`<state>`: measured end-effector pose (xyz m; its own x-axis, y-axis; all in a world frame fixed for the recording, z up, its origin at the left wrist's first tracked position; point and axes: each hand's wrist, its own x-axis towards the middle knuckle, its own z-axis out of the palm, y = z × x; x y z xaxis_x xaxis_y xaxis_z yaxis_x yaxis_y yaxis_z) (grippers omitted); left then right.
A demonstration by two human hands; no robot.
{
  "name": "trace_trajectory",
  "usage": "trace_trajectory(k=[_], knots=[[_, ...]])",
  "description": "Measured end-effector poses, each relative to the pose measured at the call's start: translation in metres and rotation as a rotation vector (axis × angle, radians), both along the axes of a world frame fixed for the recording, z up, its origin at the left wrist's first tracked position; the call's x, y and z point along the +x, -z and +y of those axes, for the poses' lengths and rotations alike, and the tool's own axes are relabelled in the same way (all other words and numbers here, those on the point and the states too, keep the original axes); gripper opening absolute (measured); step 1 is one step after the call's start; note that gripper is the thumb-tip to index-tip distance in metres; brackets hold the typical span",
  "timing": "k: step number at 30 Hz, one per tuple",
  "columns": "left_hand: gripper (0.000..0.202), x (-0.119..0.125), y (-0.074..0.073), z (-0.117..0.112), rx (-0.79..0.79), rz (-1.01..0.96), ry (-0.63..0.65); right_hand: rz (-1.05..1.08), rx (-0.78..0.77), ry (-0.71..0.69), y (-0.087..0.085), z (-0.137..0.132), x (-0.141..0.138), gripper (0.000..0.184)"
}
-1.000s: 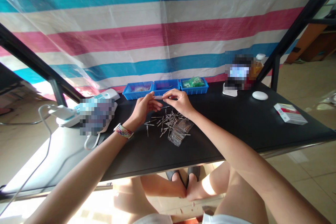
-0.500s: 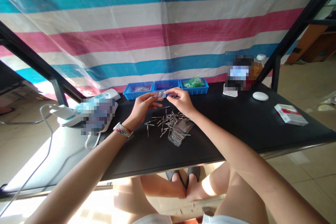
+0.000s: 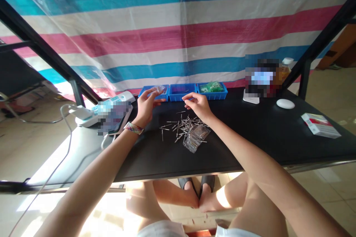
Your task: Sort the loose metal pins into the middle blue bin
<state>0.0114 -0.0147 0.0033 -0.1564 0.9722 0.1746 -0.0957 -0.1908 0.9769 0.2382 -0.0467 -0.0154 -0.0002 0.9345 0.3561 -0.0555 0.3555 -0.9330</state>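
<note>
Currently, clear packet (image 3: 159, 88): by the fingers of my left hand (image 3: 146, 105), over the left blue bin (image 3: 167, 95); pinched or resting in the bin, I cannot tell.
Left fingers: partly curled, near the packet; grip unclear.
Right hand (image 3: 198, 105): near the middle blue bin (image 3: 175, 98), thumb and index tips close together; I cannot tell whether they hold anything.
Metal pins (image 3: 182, 126): loose heap on the black tabletop (image 3: 155, 161), between my forearms, a few strays to the left.
Clear bags (image 3: 191, 142): at the heap's near right edge.
Right blue bin (image 3: 217, 96): green packets (image 3: 213, 86) inside.
Far left: white power strip (image 3: 122, 97).
Far right: white oval object (image 3: 285, 104), then a white-and-red box (image 3: 321, 125).
</note>
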Motion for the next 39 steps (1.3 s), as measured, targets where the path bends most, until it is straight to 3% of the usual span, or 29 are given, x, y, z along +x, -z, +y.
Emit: trace_trajectory(k=[8,12,16,20,24,27,32,39], knots=[[0.045,-0.013,0.004,0.010,-0.021,-0.136,0.061,-0.009,-0.021,0.002,-0.003,-0.001,0.001,0.014],[0.048,-0.011,0.003,0.007,0.001,-0.099,0.094,-0.008,-0.023,0.001,-0.005,-0.002,0.002,0.014],[0.033,-0.002,-0.003,-0.008,0.124,0.155,0.209,-0.017,-0.019,0.013,-0.007,-0.002,0.003,0.014],[0.027,0.018,-0.013,-0.038,0.261,0.548,0.547,-0.011,-0.016,0.085,-0.007,-0.001,0.005,0.013],[0.017,0.039,-0.014,-0.062,0.591,0.835,0.683,0.027,-0.024,0.174,-0.008,0.003,0.007,0.010],[0.027,0.048,-0.007,-0.067,0.716,0.887,0.763,0.046,-0.038,0.200,-0.009,0.005,0.009,0.010],[0.041,0.051,0.004,-0.068,0.749,0.962,0.896,0.058,-0.040,0.204,-0.009,0.005,0.010,0.010],[0.031,0.050,0.005,-0.068,0.735,1.058,0.887,0.092,-0.026,0.179,-0.008,0.004,0.008,0.010]])
